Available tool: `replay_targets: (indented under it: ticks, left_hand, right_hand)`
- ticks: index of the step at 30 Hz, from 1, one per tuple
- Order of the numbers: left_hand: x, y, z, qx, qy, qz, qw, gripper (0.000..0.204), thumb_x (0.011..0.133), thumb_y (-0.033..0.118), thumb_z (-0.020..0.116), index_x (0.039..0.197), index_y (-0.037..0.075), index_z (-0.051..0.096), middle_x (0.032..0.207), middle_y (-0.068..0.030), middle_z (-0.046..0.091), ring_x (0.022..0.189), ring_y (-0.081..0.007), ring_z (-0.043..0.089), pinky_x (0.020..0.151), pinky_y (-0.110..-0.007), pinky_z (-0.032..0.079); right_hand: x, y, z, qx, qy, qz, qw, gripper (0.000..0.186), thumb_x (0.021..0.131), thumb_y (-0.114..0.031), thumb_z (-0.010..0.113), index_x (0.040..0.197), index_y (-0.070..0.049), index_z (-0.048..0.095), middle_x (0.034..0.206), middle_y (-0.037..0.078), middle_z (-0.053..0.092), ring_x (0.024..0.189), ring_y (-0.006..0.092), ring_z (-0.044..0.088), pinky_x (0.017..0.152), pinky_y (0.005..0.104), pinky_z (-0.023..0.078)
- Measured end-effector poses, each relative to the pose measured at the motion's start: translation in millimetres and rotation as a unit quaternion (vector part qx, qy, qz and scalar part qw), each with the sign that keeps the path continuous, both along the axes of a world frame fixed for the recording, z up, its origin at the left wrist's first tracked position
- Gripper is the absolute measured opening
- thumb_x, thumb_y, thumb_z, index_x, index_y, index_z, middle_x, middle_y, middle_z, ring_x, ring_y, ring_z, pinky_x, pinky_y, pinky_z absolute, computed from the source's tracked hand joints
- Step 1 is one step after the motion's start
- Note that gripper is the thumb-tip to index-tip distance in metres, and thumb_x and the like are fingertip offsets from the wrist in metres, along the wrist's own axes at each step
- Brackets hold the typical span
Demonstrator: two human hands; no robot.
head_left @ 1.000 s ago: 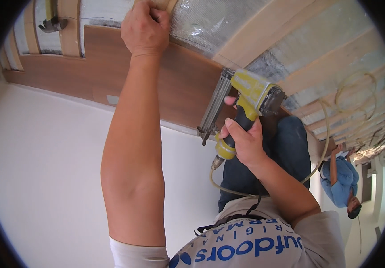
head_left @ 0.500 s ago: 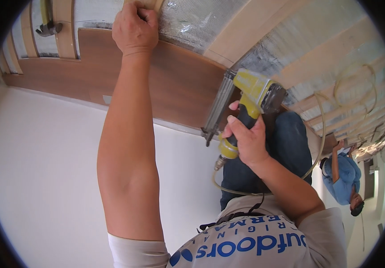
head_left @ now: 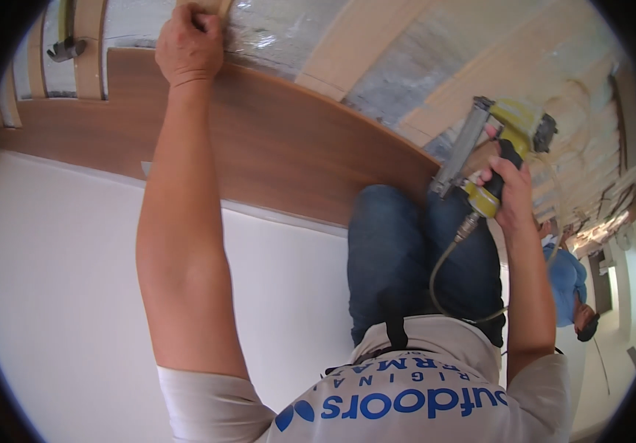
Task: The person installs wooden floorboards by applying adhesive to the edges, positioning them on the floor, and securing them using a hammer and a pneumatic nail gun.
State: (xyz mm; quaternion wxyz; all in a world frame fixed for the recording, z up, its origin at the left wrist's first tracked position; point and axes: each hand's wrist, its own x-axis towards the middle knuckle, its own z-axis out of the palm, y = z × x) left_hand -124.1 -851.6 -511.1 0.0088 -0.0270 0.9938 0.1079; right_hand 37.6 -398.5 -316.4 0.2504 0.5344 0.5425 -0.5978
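My right hand [head_left: 513,190] is wrapped round the black grip of a yellow pneumatic nail gun [head_left: 516,122], held up over my right knee. Its long grey magazine points down and to the left, and a clear air hose [head_left: 440,275] loops from the yellow end of the handle. At the upper left, my left hand [head_left: 191,46] rests by the far edge of a reddish-brown wood plank [head_left: 281,140]. Its fingers are curled in beside a pale wood batten [head_left: 224,7]; whatever they pinch is hidden.
A hammer [head_left: 66,49] with a yellowish handle lies among the battens at the far left. More pale battens [head_left: 362,44] cross silvery sheeting [head_left: 266,29]. A white surface [head_left: 67,258] borders the plank's near side. Another person in blue [head_left: 567,275] is at the right.
The nail gun in my right hand has moved right, off the plank and away from my left hand. The view has shifted, uncovering more plank and both knees. My left hand keeps its place on the edge.
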Motion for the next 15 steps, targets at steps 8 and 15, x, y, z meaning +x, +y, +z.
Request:
replay_targets:
  ticks: [8, 15]
  left_hand:
    - [115.2, 149.1, 15.9, 0.264, 0.033, -0.14, 0.954, 0.011, 0.078, 0.013, 0.073, 0.085, 0.017, 0.065, 0.07, -0.0024, 0.061, 0.068, -0.024, 0.062, 0.06, -0.041, 0.051]
    - [141.5, 170.3, 18.1, 0.143, 0.015, -0.173, 0.974, 0.015, 0.075, 0.016, 0.075, 0.087, 0.02, 0.067, 0.072, 0.0026, 0.063, 0.072, -0.019, 0.062, 0.061, -0.035, 0.051]
  right_hand:
    - [-0.9, 8.4, -4.8, -0.026, -0.008, 0.077, 0.997, 0.053, 0.089, -0.001, 0.057, 0.141, -0.005, 0.055, 0.07, 0.006, 0.058, 0.059, 0.0162, 0.058, 0.06, 0.0327, 0.053]
    - [-2.3, 32.4, -8.2, -0.019, 0.002, 0.264, 0.964, 0.054, 0.089, 0.0, 0.059, 0.142, -0.001, 0.051, 0.076, 0.006, 0.063, 0.063, 0.0135, 0.061, 0.061, 0.0288, 0.052]
